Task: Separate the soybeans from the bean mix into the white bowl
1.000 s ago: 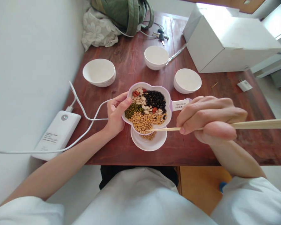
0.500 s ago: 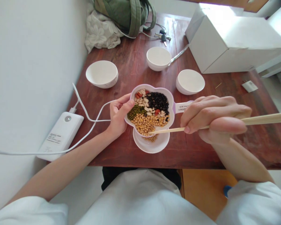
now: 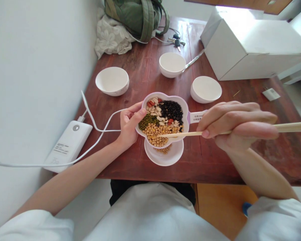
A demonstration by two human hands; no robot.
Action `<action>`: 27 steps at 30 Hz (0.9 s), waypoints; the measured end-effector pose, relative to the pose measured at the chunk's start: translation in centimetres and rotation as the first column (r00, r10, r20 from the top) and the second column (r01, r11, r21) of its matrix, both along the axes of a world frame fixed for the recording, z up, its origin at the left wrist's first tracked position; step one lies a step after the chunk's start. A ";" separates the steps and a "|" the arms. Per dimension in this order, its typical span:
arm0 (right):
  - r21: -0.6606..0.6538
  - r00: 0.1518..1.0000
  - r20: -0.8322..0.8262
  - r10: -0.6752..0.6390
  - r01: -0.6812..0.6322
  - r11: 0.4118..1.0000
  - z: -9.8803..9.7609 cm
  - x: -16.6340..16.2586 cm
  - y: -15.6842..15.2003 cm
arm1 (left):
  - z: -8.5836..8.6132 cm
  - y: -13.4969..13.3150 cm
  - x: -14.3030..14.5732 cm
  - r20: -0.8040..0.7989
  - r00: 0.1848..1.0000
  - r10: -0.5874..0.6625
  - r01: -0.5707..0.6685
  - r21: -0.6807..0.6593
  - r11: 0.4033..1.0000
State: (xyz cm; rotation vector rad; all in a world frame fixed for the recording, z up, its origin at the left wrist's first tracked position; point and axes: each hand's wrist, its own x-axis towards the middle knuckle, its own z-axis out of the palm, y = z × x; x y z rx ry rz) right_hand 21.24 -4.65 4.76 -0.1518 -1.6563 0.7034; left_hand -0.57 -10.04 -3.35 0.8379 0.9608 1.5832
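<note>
My left hand (image 3: pixel 130 124) grips the left edge of a white, flower-shaped dish with a purple rim (image 3: pixel 187 115), thumb over the rim. In the dish lie yellow soybeans (image 3: pixel 153 131), black beans (image 3: pixel 171 108), green mung beans (image 3: pixel 147 121), pale flat seeds and a few red pieces. My right hand (image 3: pixel 240 122) is closed round chopsticks (image 3: pixel 184 134), whose tips rest among the soybeans near the front. Part of the dish's labelled handle (image 3: pixel 195 116) is hidden by the right fingers. Partly beneath the dish stands a small white bowl (image 3: pixel 169 161) holding some soybeans.
Three white bowls stand farther back: left (image 3: pixel 112 80), centre (image 3: pixel 172 64) and right (image 3: pixel 206 88). A white power bank (image 3: pixel 69 144) with a cable lies by the wall. Behind are a green bag (image 3: pixel 132 18), keys (image 3: pixel 177 42) and a large white box (image 3: pixel 261 43).
The chopstick tips have shifted from the dish's front rim slightly back into the soybeans. My left hand keeps its hold on the dish; the whole view has shifted a little.
</note>
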 end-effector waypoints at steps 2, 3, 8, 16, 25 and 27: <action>0.029 0.999 0.034 0.017 -0.018 0.999 -0.3 0.0 0.2 | 0.0 0.0 0.0 -0.007 1.000 0.001 -0.001 0.007 1.000; 0.044 0.998 0.061 0.033 -0.036 0.998 -0.5 0.0 0.3 | 0.0 0.0 0.0 -0.010 1.000 0.001 -0.001 0.009 1.000; 0.018 0.988 0.127 0.085 -0.088 0.996 -1.0 0.0 0.2 | -0.1 0.1 0.0 -0.015 1.000 0.000 0.001 0.027 1.000; -0.130 0.962 0.190 0.194 -0.171 0.977 -0.1 -0.3 -0.3 | -0.3 0.1 -0.2 -0.009 1.000 -0.016 0.016 0.050 0.999; -0.087 0.979 0.101 0.176 -0.168 0.982 -0.1 -0.5 -0.3 | -0.4 0.1 -0.2 -0.018 1.000 0.007 -0.006 0.039 0.999; -0.072 0.984 0.083 0.155 -0.149 0.986 0.1 -0.3 -0.2 | -0.4 0.1 -0.1 -0.020 1.000 0.016 -0.015 0.040 0.999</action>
